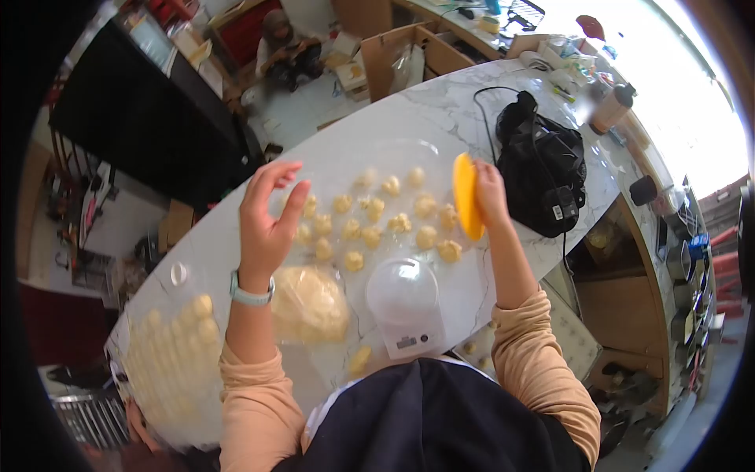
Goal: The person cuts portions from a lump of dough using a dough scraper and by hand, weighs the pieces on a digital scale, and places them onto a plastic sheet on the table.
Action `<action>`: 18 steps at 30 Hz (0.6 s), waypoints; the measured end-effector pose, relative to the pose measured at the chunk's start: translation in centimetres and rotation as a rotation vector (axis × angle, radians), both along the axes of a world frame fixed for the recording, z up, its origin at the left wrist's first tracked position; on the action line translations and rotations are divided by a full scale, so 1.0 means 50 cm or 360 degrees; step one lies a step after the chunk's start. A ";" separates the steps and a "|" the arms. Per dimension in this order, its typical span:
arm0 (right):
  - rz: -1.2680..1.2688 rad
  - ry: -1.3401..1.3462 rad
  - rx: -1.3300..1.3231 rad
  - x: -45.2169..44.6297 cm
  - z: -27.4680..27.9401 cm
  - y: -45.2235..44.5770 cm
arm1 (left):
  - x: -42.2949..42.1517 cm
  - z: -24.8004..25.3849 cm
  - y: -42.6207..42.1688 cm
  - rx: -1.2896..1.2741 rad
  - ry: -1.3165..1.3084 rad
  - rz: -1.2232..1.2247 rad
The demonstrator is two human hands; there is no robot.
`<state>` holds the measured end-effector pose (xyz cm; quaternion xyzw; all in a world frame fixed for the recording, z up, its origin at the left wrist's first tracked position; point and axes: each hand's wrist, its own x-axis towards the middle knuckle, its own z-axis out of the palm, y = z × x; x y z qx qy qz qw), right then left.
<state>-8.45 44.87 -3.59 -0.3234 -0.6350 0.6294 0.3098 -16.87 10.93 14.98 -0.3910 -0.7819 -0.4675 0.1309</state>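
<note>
My right hand (491,195) grips a yellow dough scraper (467,195), held on edge above the right side of the dough pieces. My left hand (271,216), a pale watch on its wrist, is raised with fingers apart and holds nothing. Between and beyond the hands, several rough lumps of pale yellow dough (372,236) lie spread on a clear plastic sheet. A big mass of dough (311,305) under plastic sits just right of my left wrist. Near my body stands a white kitchen scale (409,334) with a round translucent bowl (402,291) on it.
Rows of smoother dough balls (174,354) lie under plastic at the left. A small dough piece (359,360) rests left of the scale. A black bag with a cable (541,169) and a brown bottle (612,108) stand at the right. Another person (285,51) sits in the background.
</note>
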 end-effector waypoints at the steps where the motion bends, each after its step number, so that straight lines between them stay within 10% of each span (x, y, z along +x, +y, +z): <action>1: 0.0110 0.0083 -0.0326 0.030 0.043 -0.009 | 0.039 -0.018 -0.043 0.0114 -0.0100 0.0061; 6: 0.0876 0.0203 -0.1100 0.144 0.134 -0.115 | 0.297 -0.234 -0.210 -0.0002 -0.0854 0.0343; 13: 0.1726 -0.0706 0.0888 0.207 0.219 -0.439 | 0.485 -0.369 -0.233 -0.0455 -0.0430 0.0409; 18: 0.2113 -0.0602 0.1507 0.250 0.169 -0.601 | 0.505 -0.387 -0.252 -0.0407 -0.0619 0.0387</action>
